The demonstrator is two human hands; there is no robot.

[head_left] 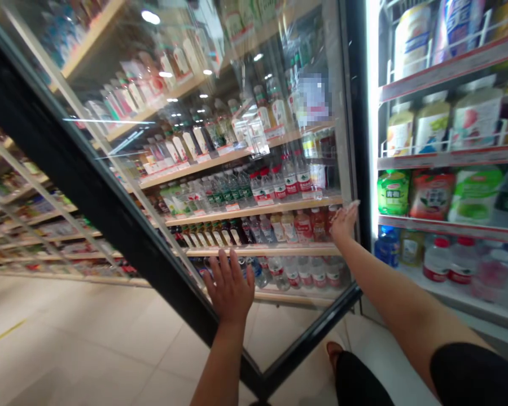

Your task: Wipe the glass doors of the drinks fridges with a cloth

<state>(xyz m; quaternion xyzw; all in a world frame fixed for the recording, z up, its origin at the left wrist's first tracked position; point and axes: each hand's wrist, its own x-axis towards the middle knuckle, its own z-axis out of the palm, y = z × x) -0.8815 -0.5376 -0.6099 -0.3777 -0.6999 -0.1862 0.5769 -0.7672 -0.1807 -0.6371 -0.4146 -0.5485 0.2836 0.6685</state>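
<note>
A glass door with a black frame stands swung out in front of me, tilted in the picture. My left hand is raised with its fingers spread, flat at the glass near the frame's lower left side. Further off, my right hand reaches to the door's right side, beside the lit cooler. Its fingers are stretched upward and slightly blurred; a pale patch shows at their tips, too unclear to name. Neither hand visibly grips anything.
At the right, the cooler's shelves hold bottles and several drink pouches. Wooden shelves with rows of bottles show in the glass. More store shelving stands far left above a tiled floor. My foot is below the door.
</note>
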